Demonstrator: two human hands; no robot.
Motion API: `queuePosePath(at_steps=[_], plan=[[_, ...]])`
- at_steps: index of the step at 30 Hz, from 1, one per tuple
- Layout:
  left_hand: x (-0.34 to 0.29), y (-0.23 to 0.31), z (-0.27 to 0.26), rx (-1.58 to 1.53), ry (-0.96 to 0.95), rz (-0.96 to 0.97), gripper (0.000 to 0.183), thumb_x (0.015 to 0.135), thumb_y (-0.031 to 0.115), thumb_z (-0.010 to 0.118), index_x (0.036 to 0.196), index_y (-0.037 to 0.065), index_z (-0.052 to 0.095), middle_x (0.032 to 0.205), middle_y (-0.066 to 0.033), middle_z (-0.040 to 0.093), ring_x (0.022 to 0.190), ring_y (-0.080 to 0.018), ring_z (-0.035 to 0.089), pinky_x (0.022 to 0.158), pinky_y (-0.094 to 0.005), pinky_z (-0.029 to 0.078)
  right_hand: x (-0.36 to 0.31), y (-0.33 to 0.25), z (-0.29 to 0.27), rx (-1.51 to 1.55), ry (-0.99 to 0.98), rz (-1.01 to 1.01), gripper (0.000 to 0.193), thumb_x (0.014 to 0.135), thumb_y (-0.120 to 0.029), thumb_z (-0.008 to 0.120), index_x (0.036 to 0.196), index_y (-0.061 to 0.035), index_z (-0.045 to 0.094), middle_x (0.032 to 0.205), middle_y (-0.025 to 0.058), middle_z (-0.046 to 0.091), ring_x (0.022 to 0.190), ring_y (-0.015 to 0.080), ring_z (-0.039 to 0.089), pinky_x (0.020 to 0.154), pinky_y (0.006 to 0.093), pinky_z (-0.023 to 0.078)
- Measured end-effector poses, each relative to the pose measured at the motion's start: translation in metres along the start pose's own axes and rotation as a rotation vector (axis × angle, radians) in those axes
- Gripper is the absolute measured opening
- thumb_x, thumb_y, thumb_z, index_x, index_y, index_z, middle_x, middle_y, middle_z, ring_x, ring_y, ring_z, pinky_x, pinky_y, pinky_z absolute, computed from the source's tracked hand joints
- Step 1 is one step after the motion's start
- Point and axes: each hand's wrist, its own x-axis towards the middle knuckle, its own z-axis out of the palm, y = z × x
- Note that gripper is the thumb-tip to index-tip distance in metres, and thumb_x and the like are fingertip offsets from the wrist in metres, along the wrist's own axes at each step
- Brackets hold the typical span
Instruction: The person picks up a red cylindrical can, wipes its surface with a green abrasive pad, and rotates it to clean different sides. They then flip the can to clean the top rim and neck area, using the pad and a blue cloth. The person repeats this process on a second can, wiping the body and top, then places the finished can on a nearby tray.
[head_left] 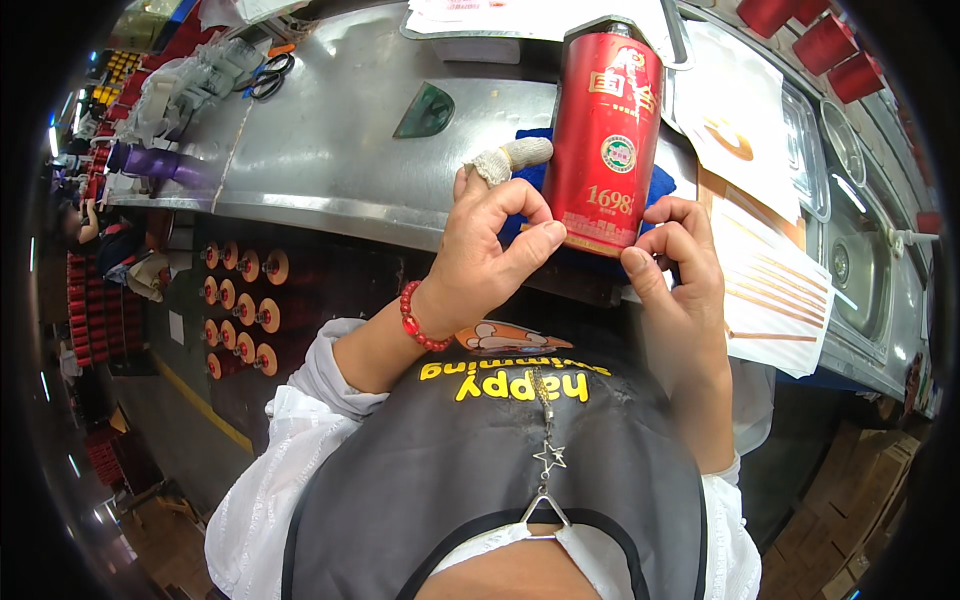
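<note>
Both hands were partly closed, thumbs and fingertips drawn in at the base of a red bottle (605,145). The left hand (495,225) was at the base's left corner, with a knitted sleeve (510,158) on one finger reaching toward the bottle's side; the right hand (685,250) was curled at the right corner. Whether either pinched the bottle itself or something thin along its edge, I could not tell. The bottle lay between them, base toward them and neck pointing away, over a blue cloth (660,184). A red beaded bracelet (409,315) circled the left wrist. Just right of the right hand lay a white sheet (765,345) with gold strips (775,285). Beyond the left hand, a dark green piece (428,110) lay on the metal counter (330,120). Farther past it to the left were black-handled scissors (270,76); ahead of both hands sat a metal-rimmed tray (680,45).
</note>
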Motion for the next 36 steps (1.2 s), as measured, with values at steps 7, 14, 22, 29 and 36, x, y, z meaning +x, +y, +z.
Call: queuePosePath(at_steps=[7,14,22,29,36], plan=[[-0.003,-0.004,0.002,-0.209,0.054,-0.127,0.017,0.088,0.021,0.072,0.081,0.009,0.063,0.113,-0.0148,0.064,0.116,-0.0265,0.048,0.108,-0.0428,0.027,0.000,-0.002,0.002,0.057,0.003,0.035,0.017,0.087,-0.011,0.074,0.082,-0.0014,0.062,0.105,0.0129,0.052,0.098,0.0230,0.055,0.073,0.0326,0.046],[-0.008,-0.005,0.000,-0.278,0.037,-0.261,0.017,0.090,0.023,0.071,0.084,0.008,0.064,0.098,-0.0081,0.065,0.115,-0.0247,0.048,0.108,-0.0411,0.028,0.000,0.000,0.003,0.041,0.010,0.019,0.018,0.087,-0.012,0.075,0.082,-0.0009,0.061,0.103,0.0129,0.050,0.098,0.0233,0.054,0.074,0.0325,0.046],[-0.007,-0.009,0.002,-0.257,0.019,-0.216,0.016,0.091,0.021,0.069,0.087,0.007,0.063,0.129,-0.0151,0.057,0.114,-0.0190,0.047,0.099,-0.0352,0.032,0.002,0.002,0.005,0.011,0.026,-0.010,0.020,0.086,-0.012,0.076,0.080,-0.0009,0.060,0.101,0.0119,0.050,0.095,0.0232,0.053,0.077,0.0328,0.046],[-0.008,-0.009,0.000,-0.273,-0.004,-0.266,0.017,0.089,0.023,0.070,0.086,0.008,0.065,0.122,-0.0160,0.062,0.123,-0.0274,0.046,0.111,-0.0426,0.027,0.000,0.018,-0.013,0.056,0.258,0.024,0.045,0.094,0.003,0.059,0.138,0.0021,0.051,0.142,0.0197,0.053,0.128,0.0289,0.056,0.098,0.0336,0.049],[-0.007,-0.012,0.001,-0.232,-0.014,-0.213,0.015,0.090,0.021,0.069,0.086,0.008,0.063,0.097,-0.0056,0.058,0.105,-0.0202,0.045,0.101,-0.0364,0.033,0.033,-0.009,-0.037,-0.293,-0.081,-0.591,0.033,0.071,0.006,0.076,0.100,-0.0022,0.065,0.091,0.0097,0.068,0.084,0.0264,0.062,0.072,0.0355,0.050]])
